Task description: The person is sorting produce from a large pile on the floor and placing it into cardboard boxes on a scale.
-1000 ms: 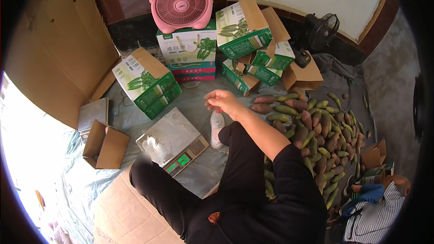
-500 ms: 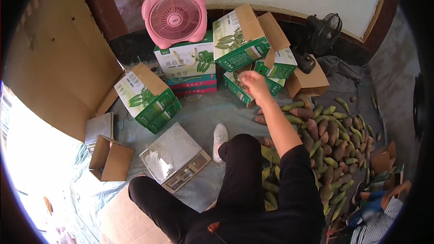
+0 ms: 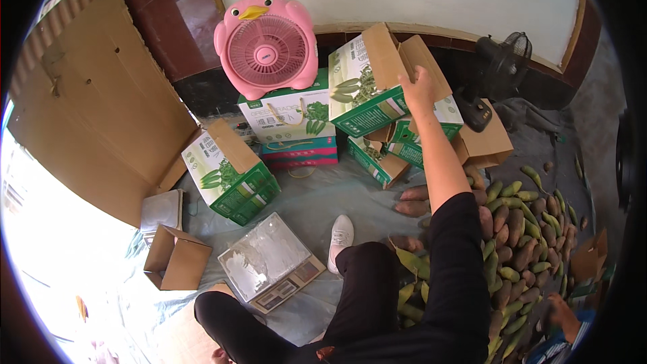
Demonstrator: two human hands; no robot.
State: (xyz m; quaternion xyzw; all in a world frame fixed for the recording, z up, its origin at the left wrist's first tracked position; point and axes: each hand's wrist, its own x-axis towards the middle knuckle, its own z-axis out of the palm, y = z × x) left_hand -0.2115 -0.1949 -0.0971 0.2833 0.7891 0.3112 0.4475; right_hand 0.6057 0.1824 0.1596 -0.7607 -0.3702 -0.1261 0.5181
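Note:
My right hand (image 3: pixel 418 87) reaches far forward on a black-sleeved arm and grips the brown flap edge of an open green and white carton (image 3: pixel 360 94), which lies tilted on top of other cartons. Beneath it sit smaller green and white cartons (image 3: pixel 377 158) and an open brown box (image 3: pixel 488 141). My left hand is out of sight. My legs in black trousers and a white shoe (image 3: pixel 342 236) show below.
A pile of green and reddish-brown produce (image 3: pixel 519 229) lies on the right. A weighing scale (image 3: pixel 269 269) sits on the floor sheet near my knee. A pink bird-shaped fan (image 3: pixel 266 47), a black fan (image 3: pixel 499 67), another carton (image 3: pixel 229 175), a small brown box (image 3: pixel 175 259) and a big cardboard sheet (image 3: pixel 87 108) surround me.
My right hand has risen from the floor by the produce pile and stretched forward and right onto the top carton's flap. The view has tilted upward.

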